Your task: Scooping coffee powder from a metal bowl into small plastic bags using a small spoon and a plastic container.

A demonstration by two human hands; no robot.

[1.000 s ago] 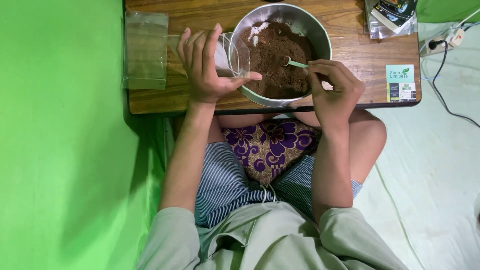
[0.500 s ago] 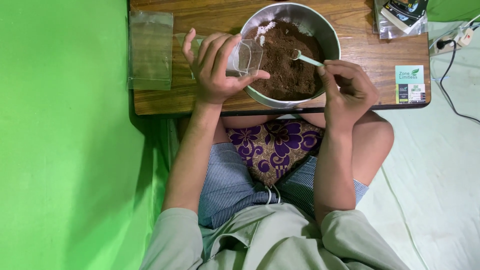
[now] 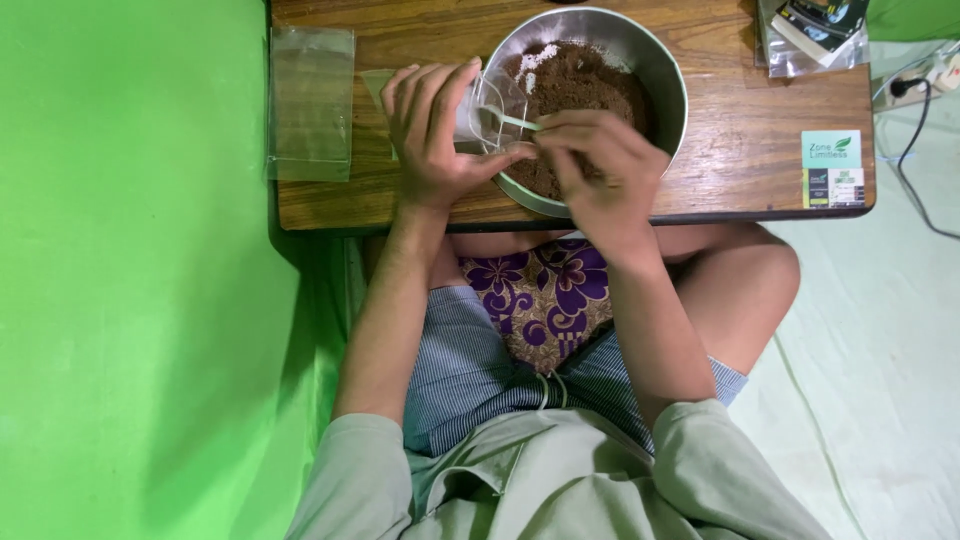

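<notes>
A round metal bowl (image 3: 655, 75) full of brown powder (image 3: 585, 85) sits on a low wooden table (image 3: 740, 150). My left hand (image 3: 430, 135) grips a small clear plastic bag (image 3: 490, 105) at the bowl's left rim, its mouth held toward the bowl. My right hand (image 3: 595, 170) holds a small pale green spoon (image 3: 515, 121) whose tip reaches into the bag's mouth. The right hand covers the near part of the bowl.
A stack of empty clear plastic bags (image 3: 310, 100) lies on the table's left end. A printed label card (image 3: 832, 168) lies at the right edge, dark packets (image 3: 815, 30) at the far right corner. A green sheet (image 3: 130, 300) covers the floor to the left; a cable (image 3: 915, 150) runs on the right.
My right hand has carried the spoon leftward from over the powder to the mouth of the bag. The left hand keeps hold of the bag at the bowl's rim.
</notes>
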